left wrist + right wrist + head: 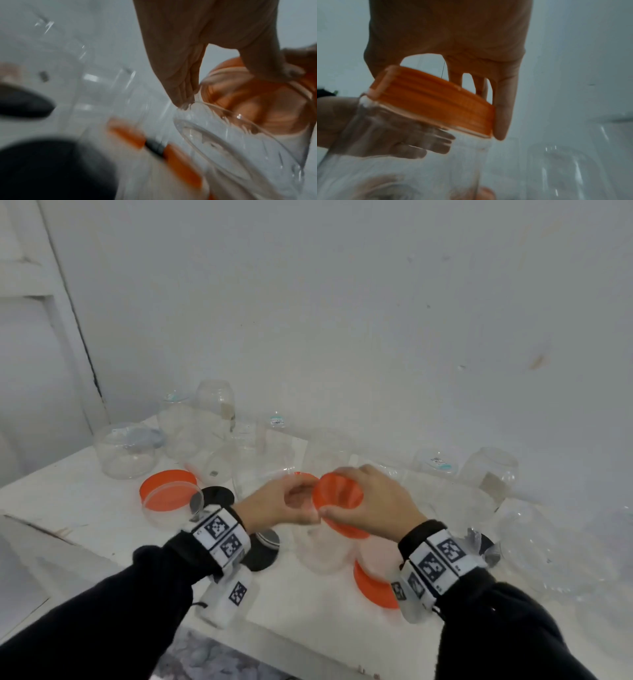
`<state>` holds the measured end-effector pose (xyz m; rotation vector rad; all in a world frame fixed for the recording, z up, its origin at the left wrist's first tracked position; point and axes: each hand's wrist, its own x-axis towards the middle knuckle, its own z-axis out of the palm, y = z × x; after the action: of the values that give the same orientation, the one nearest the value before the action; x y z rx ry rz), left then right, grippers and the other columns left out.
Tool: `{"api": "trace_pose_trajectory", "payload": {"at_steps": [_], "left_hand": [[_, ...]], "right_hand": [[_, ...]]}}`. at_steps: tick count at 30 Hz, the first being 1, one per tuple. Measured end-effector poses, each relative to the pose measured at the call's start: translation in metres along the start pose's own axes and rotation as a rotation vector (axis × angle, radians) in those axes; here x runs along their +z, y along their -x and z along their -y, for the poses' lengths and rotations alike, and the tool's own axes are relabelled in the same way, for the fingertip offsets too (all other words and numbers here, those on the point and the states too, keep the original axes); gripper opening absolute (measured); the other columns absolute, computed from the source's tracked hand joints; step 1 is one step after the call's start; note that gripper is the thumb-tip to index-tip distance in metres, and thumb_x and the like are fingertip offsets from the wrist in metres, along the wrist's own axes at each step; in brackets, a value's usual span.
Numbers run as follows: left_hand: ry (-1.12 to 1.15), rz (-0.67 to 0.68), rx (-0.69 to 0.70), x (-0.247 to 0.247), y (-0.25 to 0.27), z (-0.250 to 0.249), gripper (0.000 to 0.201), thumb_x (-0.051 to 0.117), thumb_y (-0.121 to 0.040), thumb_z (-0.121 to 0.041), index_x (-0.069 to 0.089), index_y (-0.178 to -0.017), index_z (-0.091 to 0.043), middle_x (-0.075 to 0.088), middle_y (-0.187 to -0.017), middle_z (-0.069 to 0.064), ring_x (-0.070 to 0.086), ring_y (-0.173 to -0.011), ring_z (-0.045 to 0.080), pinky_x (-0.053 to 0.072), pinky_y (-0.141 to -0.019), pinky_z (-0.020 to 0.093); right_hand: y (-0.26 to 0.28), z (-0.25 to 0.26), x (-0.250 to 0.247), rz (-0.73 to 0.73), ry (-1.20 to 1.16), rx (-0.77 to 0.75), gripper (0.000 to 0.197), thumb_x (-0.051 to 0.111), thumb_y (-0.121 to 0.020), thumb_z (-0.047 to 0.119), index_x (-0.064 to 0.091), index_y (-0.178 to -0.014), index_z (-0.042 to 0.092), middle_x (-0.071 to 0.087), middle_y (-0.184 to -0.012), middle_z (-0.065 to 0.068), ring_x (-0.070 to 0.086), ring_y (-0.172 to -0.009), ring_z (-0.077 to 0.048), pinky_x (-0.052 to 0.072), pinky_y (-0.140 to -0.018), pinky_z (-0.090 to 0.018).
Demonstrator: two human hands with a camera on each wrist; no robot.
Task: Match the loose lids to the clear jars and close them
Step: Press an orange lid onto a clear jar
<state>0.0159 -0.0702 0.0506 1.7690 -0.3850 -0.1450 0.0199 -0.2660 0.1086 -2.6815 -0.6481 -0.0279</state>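
In the head view my left hand (305,499) grips a clear jar (322,553) near its neck and holds it tilted above the table. My right hand (337,491) holds an orange lid (342,508) by its ribbed edge, set against the jar's mouth. The right wrist view shows the orange lid (433,104) sitting on the rim of the clear jar (402,169), with my left-hand fingers (423,142) visible through the plastic. In the left wrist view, my left hand (185,88) touches the clear jar (231,142), and the orange lid (257,102) shows through it.
A jar closed with an orange lid (168,494) lies at the left. Another orange lid (373,583) is below my right wrist. Two black lids (217,496) (263,551) lie near my left wrist. Several open clear jars (125,450) crowd the back and right of the white table (85,508).
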Motion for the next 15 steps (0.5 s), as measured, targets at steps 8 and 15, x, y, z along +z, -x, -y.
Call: {"api": "trace_pose_trajectory", "payload": {"at_steps": [8,15], "left_hand": [[-0.152,-0.476,0.151,-0.104,-0.070,-0.038,0.011,0.060,-0.089,-0.012,0.062,-0.092,-0.022,0.068,-0.099,0.002,0.062,-0.090,0.010,0.050,-0.080,0.027],[-0.654,-0.346,0.098,-0.149,-0.121,0.001,0.031,0.065,-0.086,-0.025,0.058,-0.114,-0.017,0.056,-0.115,-0.005,0.050,-0.108,0.009,0.039,-0.096,0.027]], "right_hand": [[-0.084,-0.030,-0.053,-0.405,-0.145,0.160,0.073,0.065,-0.073,0.058,0.040,-0.134,0.028,0.043,-0.131,-0.002,0.049,-0.114,-0.024,0.041,-0.087,-0.035],[-0.165,-0.064,-0.040,-0.495,-0.183,0.280,0.087,0.074,-0.069,0.052,0.032,-0.138,0.020,0.034,-0.136,-0.008,0.044,-0.119,-0.034,0.045,-0.092,-0.050]]}}
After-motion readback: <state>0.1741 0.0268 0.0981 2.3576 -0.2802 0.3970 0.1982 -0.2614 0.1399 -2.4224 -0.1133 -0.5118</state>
